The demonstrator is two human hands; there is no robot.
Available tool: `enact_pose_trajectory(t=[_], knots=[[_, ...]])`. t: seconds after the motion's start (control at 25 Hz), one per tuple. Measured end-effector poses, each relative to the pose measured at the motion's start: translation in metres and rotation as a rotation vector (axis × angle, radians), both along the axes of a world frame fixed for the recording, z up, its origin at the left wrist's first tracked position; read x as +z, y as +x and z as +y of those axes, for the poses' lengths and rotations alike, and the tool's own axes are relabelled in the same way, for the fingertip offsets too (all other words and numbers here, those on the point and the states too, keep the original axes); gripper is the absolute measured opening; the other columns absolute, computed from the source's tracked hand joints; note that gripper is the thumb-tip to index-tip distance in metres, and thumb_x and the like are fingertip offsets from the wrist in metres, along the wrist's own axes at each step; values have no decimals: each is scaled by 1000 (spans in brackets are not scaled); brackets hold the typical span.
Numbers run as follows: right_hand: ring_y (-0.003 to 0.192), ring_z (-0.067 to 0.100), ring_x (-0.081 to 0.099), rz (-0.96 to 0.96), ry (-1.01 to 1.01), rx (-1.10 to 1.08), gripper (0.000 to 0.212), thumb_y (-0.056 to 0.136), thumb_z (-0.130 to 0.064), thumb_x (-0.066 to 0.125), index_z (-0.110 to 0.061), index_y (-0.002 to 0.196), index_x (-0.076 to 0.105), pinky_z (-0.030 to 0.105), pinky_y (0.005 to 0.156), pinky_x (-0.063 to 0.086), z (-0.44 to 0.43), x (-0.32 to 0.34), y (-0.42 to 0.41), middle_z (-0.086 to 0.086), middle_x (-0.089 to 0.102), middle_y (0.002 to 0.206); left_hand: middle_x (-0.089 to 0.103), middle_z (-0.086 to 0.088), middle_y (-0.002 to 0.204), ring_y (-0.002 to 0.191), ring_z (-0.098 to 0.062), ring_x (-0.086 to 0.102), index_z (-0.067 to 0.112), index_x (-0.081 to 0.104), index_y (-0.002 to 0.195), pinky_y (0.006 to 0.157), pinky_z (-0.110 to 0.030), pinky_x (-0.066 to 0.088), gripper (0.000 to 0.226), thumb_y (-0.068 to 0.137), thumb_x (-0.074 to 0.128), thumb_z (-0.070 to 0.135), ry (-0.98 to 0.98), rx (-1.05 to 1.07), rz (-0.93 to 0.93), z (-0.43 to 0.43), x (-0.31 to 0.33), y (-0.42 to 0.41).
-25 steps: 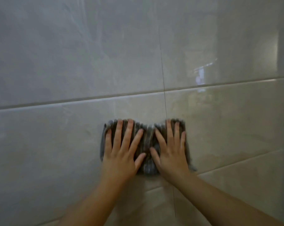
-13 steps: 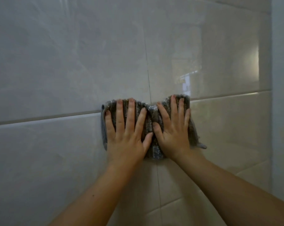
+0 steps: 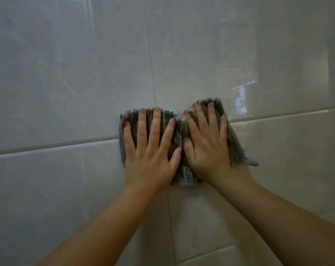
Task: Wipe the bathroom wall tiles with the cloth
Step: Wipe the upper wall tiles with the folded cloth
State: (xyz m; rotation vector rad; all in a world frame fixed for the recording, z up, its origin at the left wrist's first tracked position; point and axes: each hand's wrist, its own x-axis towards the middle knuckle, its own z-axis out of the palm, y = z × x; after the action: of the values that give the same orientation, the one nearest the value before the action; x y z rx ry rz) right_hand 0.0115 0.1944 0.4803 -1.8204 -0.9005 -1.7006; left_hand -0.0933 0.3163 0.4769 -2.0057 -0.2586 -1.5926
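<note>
**Supervisor:** Report the position of the cloth and the grip state.

**Operator:** I see it flat against the wall tiles, covering the crossing of the horizontal grout line and the vertical joint. The left hand and right hand lie side by side on it. The grip is spread: fingers straight, pressing, pinching nothing.

**Supervisor:** Procedure for the stroke?

**Operator:** In my judgement: apply even palm pressure, overlap passes, and tuck the cloth's trailing lower-right corner under the palm.
</note>
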Motion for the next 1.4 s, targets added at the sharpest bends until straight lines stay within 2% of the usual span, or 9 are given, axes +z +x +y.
enact_pose_trajectory(t=[0.2,0.36,0.48,0.64,0.88,1.0,1.16,1.28,1.4], knots=[[148,35,11,166,243,-38,59,95,-37,33,-18,150,28,62,116,11,-20,-36,23,13,19,159,16,-15,164,151,-39,8,21,27,156,120,-60,0,67,98,34,54,24,-51,74,-27,-17,28],[147,38,12,126,61,-56,60,94,-39,30,-20,151,21,65,113,15,-12,-95,5,10,14,160,15,-16,164,151,-39,6,18,31,154,120,-59,-3,70,96,33,57,97,-21,165,-10,-62,8],[148,36,12,64,-6,-28,59,94,-39,34,-24,150,25,63,115,12,-31,-62,23,10,17,159,14,-18,164,151,-41,5,17,28,155,120,-61,-3,70,97,29,57,52,2,114,-26,-47,21],[149,34,8,128,117,-48,59,95,-43,34,-27,150,25,60,117,6,-72,-26,66,11,18,160,13,-18,164,151,-42,3,19,24,156,119,-63,-2,72,96,29,59,-56,-5,37,-70,-20,63],[147,39,10,192,171,-66,62,92,-38,35,-25,151,22,64,115,10,-70,-101,62,14,16,159,12,-18,164,152,-39,1,17,25,155,119,-64,0,71,95,31,55,42,-61,161,-75,-76,71],[148,37,10,124,86,-44,61,92,-36,35,-27,151,22,62,116,9,-84,-69,74,11,17,159,14,-18,163,151,-40,4,17,27,154,118,-63,-2,69,96,30,54,50,-32,137,-88,-55,77],[149,33,7,178,181,-62,58,96,-41,31,-27,151,23,58,118,4,-124,-31,114,10,16,161,12,-18,164,150,-42,3,18,24,156,117,-63,-6,71,96,28,57,-22,-25,47,-126,-21,114],[149,34,7,248,287,-73,59,96,-40,30,-23,152,22,59,118,6,-131,-64,121,12,16,160,12,-18,164,151,-41,2,18,24,156,118,-64,-6,72,96,30,56,-5,-77,114,-140,-48,127],[149,35,6,267,213,-73,64,93,-37,31,-25,153,12,61,116,8,-127,-106,113,11,12,160,10,-17,164,151,-40,3,17,24,155,118,-64,-4,71,96,31,54,85,-81,202,-135,-79,122]])
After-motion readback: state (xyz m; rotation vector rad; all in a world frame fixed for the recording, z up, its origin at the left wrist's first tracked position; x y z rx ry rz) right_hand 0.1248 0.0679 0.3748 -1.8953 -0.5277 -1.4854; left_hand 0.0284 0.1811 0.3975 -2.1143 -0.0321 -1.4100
